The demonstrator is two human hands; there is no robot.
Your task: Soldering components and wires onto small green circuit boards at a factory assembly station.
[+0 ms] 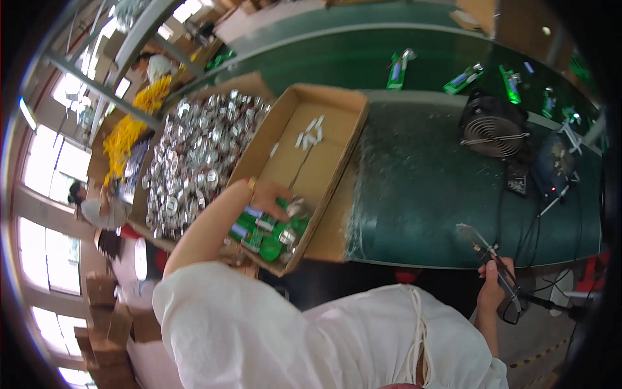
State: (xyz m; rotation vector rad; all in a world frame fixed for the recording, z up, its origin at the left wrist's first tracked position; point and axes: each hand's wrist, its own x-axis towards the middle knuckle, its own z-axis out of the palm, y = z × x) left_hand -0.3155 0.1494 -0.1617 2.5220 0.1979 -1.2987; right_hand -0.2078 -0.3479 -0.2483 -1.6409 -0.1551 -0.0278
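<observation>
My left hand (pixel 271 197) reaches over the near end of a shallow cardboard tray (pixel 359 129). Its fingers are bent around a green part with a blurred silvery metal piece (pixel 298 208) at the fingertips. Beneath lie several green plastic parts (pixel 270 247) with metal ends and pale purple labels. Off the bench's front edge at the right, my right hand (pixel 495 285) is closed round the handle of a soldering iron (pixel 484 251). A thin wire runs along the iron, and its tip points up and left above the green mat.
Left of the tray, a big carton holds a heap of silvery metal parts (pixel 201 149). Small white pieces (pixel 310 135) lie in the tray's far end. A fan (pixel 494 126) and a soldering station (pixel 555 162) with cables stand at right. Green parts (pixel 397 70) lie on the conveyor behind.
</observation>
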